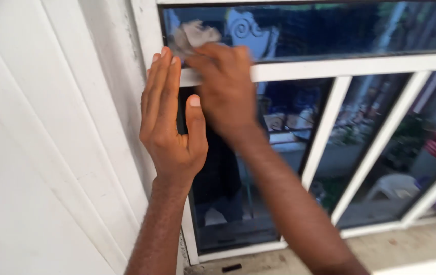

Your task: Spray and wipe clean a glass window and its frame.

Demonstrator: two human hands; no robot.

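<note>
Right hand (225, 86): fingers closed on a grey cloth (193, 35), pressed to the upper glass pane (340, 28) at its left corner. Left hand (169, 117): fingers extended, together, flat against the white window frame (330, 66). White wall (34, 153) at left.

No packages, labels, signs or screens in view.
</note>
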